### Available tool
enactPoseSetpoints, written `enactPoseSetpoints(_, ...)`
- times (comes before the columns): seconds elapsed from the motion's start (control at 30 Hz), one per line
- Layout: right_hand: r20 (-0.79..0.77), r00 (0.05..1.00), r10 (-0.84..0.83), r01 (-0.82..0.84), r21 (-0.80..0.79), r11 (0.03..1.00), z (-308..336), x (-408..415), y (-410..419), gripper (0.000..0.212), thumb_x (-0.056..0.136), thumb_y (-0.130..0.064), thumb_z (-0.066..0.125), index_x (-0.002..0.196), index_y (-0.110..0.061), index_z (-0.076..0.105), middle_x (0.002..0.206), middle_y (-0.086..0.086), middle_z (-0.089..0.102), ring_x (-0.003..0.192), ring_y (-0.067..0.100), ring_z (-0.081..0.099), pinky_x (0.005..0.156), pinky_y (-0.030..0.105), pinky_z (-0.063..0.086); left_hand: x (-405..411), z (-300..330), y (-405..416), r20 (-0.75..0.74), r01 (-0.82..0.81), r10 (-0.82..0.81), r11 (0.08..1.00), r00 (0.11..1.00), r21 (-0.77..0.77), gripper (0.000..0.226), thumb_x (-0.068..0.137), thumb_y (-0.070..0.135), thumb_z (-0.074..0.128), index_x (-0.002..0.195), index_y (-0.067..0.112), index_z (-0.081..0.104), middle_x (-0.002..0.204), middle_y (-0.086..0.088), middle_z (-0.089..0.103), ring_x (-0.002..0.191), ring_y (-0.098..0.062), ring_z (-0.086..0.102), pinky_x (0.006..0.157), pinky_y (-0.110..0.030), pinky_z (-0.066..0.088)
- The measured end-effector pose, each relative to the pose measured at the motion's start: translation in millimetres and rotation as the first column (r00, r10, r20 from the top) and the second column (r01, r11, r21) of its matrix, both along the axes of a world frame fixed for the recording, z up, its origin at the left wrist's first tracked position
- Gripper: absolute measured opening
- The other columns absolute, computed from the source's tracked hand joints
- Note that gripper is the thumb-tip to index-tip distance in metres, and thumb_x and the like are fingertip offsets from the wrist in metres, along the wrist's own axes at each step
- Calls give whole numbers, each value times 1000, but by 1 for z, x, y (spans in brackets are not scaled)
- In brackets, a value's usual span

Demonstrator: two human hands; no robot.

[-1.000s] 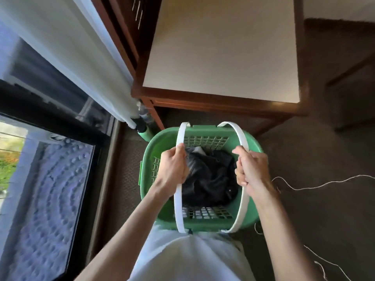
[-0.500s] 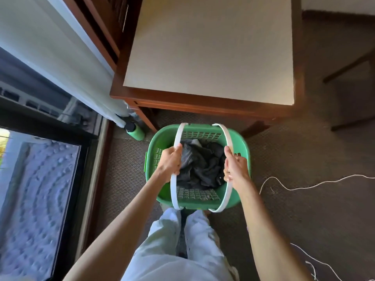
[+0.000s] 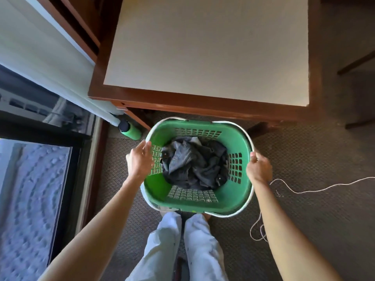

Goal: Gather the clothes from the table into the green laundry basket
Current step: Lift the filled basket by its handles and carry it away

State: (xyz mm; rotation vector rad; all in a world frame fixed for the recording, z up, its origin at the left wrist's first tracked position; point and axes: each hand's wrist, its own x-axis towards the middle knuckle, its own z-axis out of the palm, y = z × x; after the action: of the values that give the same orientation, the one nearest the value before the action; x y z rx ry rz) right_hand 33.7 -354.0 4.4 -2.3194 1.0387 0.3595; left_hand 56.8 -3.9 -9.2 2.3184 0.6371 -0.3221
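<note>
Down on the brown carpet [image 3: 304, 159], just in front of the near edge of the cream-topped wooden table [image 3: 203, 47], sits the green slotted plastic laundry basket [image 3: 239, 191] with a heap of dark grey clothes [image 3: 194, 163] in its middle. Its two white hoop handles [image 3: 250, 140] lie folded down along the rim. At the basket's left rim the left hand [image 3: 140, 161] hangs with its fingers loosely spread, holding nothing, fingertips just over the edge. At the right rim the right hand [image 3: 258, 169] has its fingers curled around the white handle, thumb on top. A green bottle with a black cap [image 3: 130, 130] lies by the table's near left leg, and a thin white cord [image 3: 304, 189] trails across the carpet to the right of the basket
</note>
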Motion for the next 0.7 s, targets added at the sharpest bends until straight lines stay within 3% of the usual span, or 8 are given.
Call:
enactPoseSetpoints(0.07, -41, 999, 6, -6, 4, 1000, -31, 7, -20, 41, 108, -29, 38, 134, -7, 60, 129, 27, 61, 117, 45, 59, 97, 48, 47, 6, -29, 14, 39, 58, -65, 988, 997, 143, 44, 107, 49, 30, 94, 19, 60, 67, -3, 67, 66, -36, 69, 60, -36, 46)
enactPoseSetpoints(0.13, -72, 997, 17, -14, 47, 999, -67, 7, -32, 43, 109, -28, 34, 134, -3, 57, 123, 27, 63, 111, 43, 60, 96, 49, 48, 11, -61, 24, 13, 76, -81, 968, 997, 240, 39, 109, 38, 27, 111, 19, 61, 82, -17, 70, 81, -44, 68, 63, -39, 36)
enactPoseSetpoints(0.2, -85, 996, 29, -19, 118, 993, -98, 0, -33, 47, 109, -34, 26, 138, -5, 48, 110, 18, 62, 96, 37, 61, 89, 52, 51, 11, -90, 27, -101, 58, -37, 976, 994, 210, 42, 110, 38, 22, 130, 15, 50, 107, -30, 69, 97, -51, 64, 73, -46, 41)
enactPoseSetpoints(0.3, 1, 999, -40, 39, 166, 985, -123, -13, -29, 48, 109, -39, 22, 136, -5, 42, 124, 28, 59, 107, 47, 60, 85, 47, 44, 2, -120, 23, -207, -29, 58, 990, 977, 139, 52, 108, 46, 17, 135, 10, 42, 128, -35, 58, 114, -55, 56, 92, -52, 42)
enactPoseSetpoints(0.37, 34, 999, -23, 17, 147, 989, -127, -18, -30, 50, 108, -43, 21, 133, -6, 42, 130, 30, 57, 112, 51, 58, 86, 47, 44, -1, -127, 24, -179, -33, 62, 987, 982, 160, 59, 107, 52, 14, 130, 9, 47, 129, -34, 57, 116, -54, 54, 92, -52, 40)
enactPoseSetpoints(0.5, -18, 999, 45, -43, 115, 992, -120, -19, -31, 56, 106, -50, 16, 137, -8, 37, 133, 32, 56, 112, 52, 59, 91, 53, 47, -2, -122, 30, -196, 8, 25, 986, 980, 166, 66, 103, 59, 10, 117, 7, 49, 116, -34, 62, 106, -51, 59, 78, -46, 36)
enactPoseSetpoints(0.6, -51, 998, 41, -33, 148, 988, -114, -15, -31, 64, 102, -57, 13, 144, -12, 32, 134, 29, 56, 108, 49, 62, 85, 50, 52, 0, -115, 28, -200, 13, 18, 989, 980, 149, 67, 102, 62, 10, 113, 8, 48, 110, -33, 63, 101, -49, 61, 75, -44, 38)
enactPoseSetpoints(0.7, -61, 998, 24, -16, 125, 992, -112, -25, -26, 62, 103, -57, 14, 138, -11, 37, 128, 29, 59, 105, 50, 62, 87, 56, 52, -10, -113, 30, -224, 2, 30, 990, 974, 143, 70, 102, 62, 10, 117, 6, 50, 113, -35, 62, 106, -51, 59, 78, -47, 39)
